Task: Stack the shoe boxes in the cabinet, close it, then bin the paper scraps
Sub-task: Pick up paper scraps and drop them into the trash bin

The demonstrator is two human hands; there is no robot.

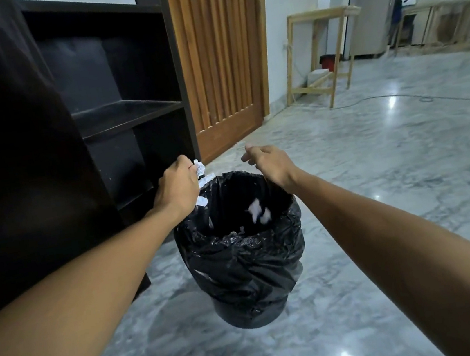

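Observation:
A black bin lined with a black plastic bag (242,256) stands on the marble floor in front of me. My left hand (178,186) hovers over the bin's left rim and grips crumpled white paper scraps (200,170), which stick out past the fingers. My right hand (269,162) hangs above the bin's far right rim with its fingers loosely spread and nothing in it. A blurred white paper scrap (258,212) is inside the bin's mouth, below the right hand.
A dark cabinet (132,113) with open shelves stands at the left, right behind the bin. A slatted wooden door (222,57) is beyond it. A light wooden table frame (322,55) stands at the far wall, and people stand in the background at right.

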